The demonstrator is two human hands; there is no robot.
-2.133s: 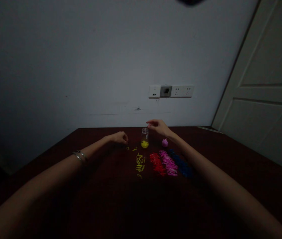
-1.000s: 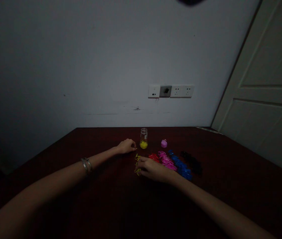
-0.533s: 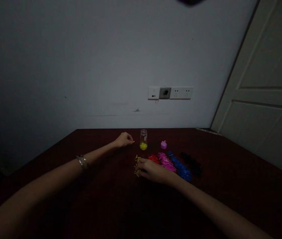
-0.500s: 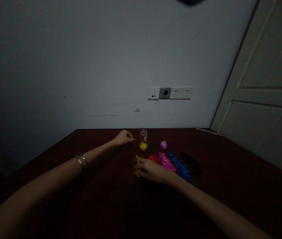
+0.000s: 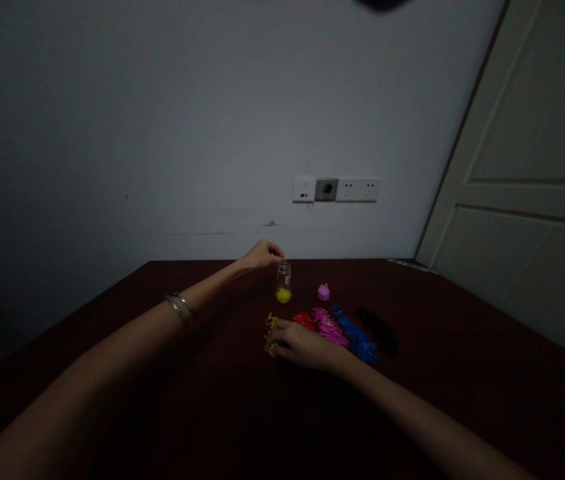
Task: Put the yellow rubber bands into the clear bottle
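Observation:
My left hand [image 5: 266,254] pinches a small yellow rubber band [image 5: 285,259] right above the mouth of a clear jar [image 5: 284,273]. The jar stands upright, uncapped, with yellow bands [image 5: 283,295] heaped in its bottom. Lower down, my right hand [image 5: 298,341] rests on the table with curled fingers at a row of loose yellow rubber bands [image 5: 271,321]. Its fingertips close on the bands there and partly hide them. Beneath and beside that hand lie red bands [image 5: 304,321], pink bands [image 5: 330,327] and blue bands [image 5: 357,337].
A purple cap [image 5: 323,293] with a loop on top sits right of the jar. Farther right lies a dark pile of black bands [image 5: 378,330]. Behind the dark red table [image 5: 202,400] rises a wall with sockets [image 5: 357,189]; a pale door [image 5: 517,200] stands at the right.
My left hand has moved right and up, bringing its yellow band from beside the jar to over its mouth. My right hand stays at the yellow bands. The view has shifted slightly.

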